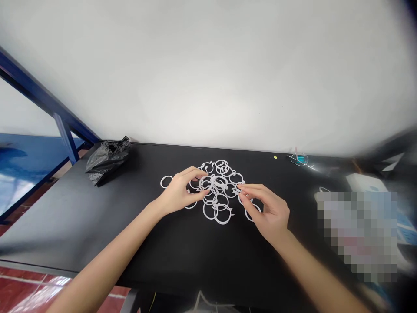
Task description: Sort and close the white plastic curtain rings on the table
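A loose pile of white plastic curtain rings (222, 214), several with small tabs on the rim, lies at the middle of the black table. My left hand (182, 189) reaches in from the left, thumb and fingers apart around rings at the pile's middle; no firm hold shows. On the right side, my right hand (269, 208) has its thumb and fingertips close together on the edge of a white ring (245, 200). Another ring (253, 213) lies partly under that hand. One separate ring (166, 181) rests left of the pile, beside my left hand.
A crumpled black plastic bag (107, 158) sits at the table's back left, near a blue metal frame (65, 130). A clear round item with a blue-green mark (299, 159) lies at the back right. Blurred, partly pixelated packages (361, 184) occupy the right side. A white wall stands behind.
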A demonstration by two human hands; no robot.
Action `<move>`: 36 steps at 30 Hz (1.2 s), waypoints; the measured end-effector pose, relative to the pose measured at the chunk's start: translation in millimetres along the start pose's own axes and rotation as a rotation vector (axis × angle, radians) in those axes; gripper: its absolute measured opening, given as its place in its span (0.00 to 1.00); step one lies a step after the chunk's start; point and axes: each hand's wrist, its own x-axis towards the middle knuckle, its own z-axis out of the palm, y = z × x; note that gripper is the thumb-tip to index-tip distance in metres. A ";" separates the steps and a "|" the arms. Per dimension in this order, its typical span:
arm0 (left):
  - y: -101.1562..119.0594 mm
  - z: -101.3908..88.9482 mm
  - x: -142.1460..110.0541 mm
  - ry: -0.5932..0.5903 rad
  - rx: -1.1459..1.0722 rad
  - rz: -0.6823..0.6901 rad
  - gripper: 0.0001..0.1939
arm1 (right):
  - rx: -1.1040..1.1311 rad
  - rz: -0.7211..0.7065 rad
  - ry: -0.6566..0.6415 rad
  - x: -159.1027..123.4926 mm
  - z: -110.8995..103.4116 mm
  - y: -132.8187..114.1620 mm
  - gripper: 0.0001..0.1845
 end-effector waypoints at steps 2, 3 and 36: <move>14.7 6.1 0.9 0.008 -0.103 0.064 0.17 | 0.023 0.031 -0.037 0.0 0.1 -1.3 0.18; 21.2 9.5 0.8 0.012 -0.150 0.090 0.18 | 0.041 0.050 -0.068 0.1 0.1 -2.1 0.20; 29.2 28.9 -20.5 0.144 -0.245 0.122 0.25 | -0.076 -0.148 -0.087 -0.6 1.7 -14.6 0.22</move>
